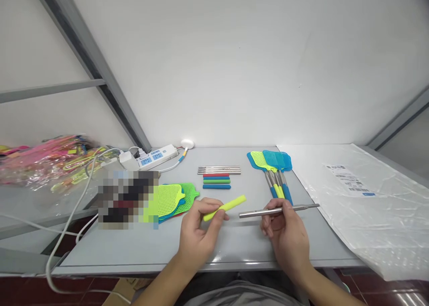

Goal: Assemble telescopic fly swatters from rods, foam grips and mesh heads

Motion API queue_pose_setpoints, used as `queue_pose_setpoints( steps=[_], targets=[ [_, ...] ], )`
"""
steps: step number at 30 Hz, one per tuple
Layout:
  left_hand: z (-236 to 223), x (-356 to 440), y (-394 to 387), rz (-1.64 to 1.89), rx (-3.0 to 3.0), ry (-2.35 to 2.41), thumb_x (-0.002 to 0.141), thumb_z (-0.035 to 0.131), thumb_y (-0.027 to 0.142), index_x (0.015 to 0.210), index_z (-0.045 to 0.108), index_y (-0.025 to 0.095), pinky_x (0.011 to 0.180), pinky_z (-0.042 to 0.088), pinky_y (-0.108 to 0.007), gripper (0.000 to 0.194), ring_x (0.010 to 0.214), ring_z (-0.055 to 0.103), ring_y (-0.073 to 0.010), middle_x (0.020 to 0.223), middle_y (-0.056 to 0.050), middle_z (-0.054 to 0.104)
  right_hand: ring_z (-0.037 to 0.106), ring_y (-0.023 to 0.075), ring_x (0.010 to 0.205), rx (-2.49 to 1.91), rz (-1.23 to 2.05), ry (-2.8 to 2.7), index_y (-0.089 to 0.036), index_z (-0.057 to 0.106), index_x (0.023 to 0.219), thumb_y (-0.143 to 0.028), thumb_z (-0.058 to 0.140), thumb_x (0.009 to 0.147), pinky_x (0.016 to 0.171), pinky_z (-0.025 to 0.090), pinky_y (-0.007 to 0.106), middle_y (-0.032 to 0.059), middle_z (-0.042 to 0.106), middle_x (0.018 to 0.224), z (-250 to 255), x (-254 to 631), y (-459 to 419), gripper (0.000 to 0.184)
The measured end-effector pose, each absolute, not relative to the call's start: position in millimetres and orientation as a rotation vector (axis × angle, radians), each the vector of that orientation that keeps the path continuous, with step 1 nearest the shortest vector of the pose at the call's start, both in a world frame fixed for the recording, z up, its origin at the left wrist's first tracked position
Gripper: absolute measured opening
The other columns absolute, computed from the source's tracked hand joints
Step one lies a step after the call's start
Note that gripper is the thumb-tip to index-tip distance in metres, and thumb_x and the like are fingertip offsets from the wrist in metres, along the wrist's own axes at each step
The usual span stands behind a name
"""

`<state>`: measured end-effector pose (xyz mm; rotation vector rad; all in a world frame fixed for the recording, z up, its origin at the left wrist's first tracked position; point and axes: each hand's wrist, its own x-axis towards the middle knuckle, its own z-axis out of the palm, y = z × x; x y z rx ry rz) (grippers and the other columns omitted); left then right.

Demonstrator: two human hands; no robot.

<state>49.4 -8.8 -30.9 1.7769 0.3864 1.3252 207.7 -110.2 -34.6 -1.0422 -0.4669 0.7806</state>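
My left hand (204,223) pinches a yellow-green handle sleeve (231,204), tilted up to the right. In my right hand (286,230) is a metal telescopic rod (253,213), its thin end pointing right. The sleeve and the rod are apart, with a small gap between them. Beyond them several metal rods (219,169) lie in a row, with red, blue and green sleeves (216,181) in front. Perforated fly swatter heads (169,199) are stacked to the left of my left hand. Fly swatters with handles (276,174) lie in a bunch beyond my right hand.
A white power strip (157,157) with plugs and cables sits at the back left, near a round white device (187,144). Plastic-wrapped colourful items (50,161) are at the far left. A white plastic bag (355,203) covers the table's right side. A pixelated patch hides part of the left.
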Motion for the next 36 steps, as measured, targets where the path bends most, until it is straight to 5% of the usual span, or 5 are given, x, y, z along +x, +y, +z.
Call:
queue_pose_setpoints(
  steps=[5, 14, 26, 36],
  targets=[
    [-40.6, 48.1, -6.3, 1.290, 1.901, 0.412, 0.099, 0.046, 0.014, 0.108, 0.049, 0.023, 0.076, 0.048, -0.033, 0.014, 0.086, 0.061, -0.0169, 0.096, -0.004, 0.058, 0.045, 0.0119, 0.047, -0.980, 0.702, -0.448, -0.021, 0.060, 0.083, -0.049, 0.043, 0.097, 0.049, 0.039, 0.026, -0.0007, 0.058, 0.056, -19.5, 217.7, -109.7, 0.035],
    [-33.1, 43.8, -9.7, 1.185, 2.149, 0.473, 0.101, 0.036, 0.016, 0.118, 0.051, 0.024, 0.068, 0.041, -0.028, 0.024, 0.074, 0.051, -0.0149, 0.086, -0.001, 0.052, 0.050, 0.0142, 0.053, -1.026, 0.651, -0.638, -0.022, 0.062, 0.086, -0.047, 0.040, 0.098, 0.054, 0.042, 0.027, 0.0006, 0.058, 0.057, -4.7, 227.0, -115.4, 0.035],
    [-29.9, 44.5, -7.3, 1.201, 2.267, 0.378, 0.098, 0.049, 0.021, 0.103, 0.057, 0.020, 0.062, 0.034, -0.026, 0.009, 0.066, 0.044, -0.0136, 0.074, 0.001, 0.049, 0.049, 0.0141, 0.056, -1.266, 0.524, -1.010, -0.021, 0.061, 0.081, -0.048, 0.043, 0.099, 0.055, 0.038, 0.027, -0.0006, 0.054, 0.058, 37.0, 236.0, -122.7, 0.037],
    [-33.8, 43.3, -9.5, 1.088, 2.389, 0.433, 0.102, 0.038, 0.029, 0.098, 0.055, 0.019, 0.063, 0.038, -0.030, 0.021, 0.066, 0.053, -0.0178, 0.076, -0.003, 0.062, 0.043, 0.0124, 0.057, -1.485, 0.433, -1.350, -0.022, 0.055, 0.077, -0.050, 0.035, 0.102, 0.057, 0.034, 0.028, -0.0039, 0.044, 0.058, 72.9, 230.1, -99.4, 0.042]
  ],
)
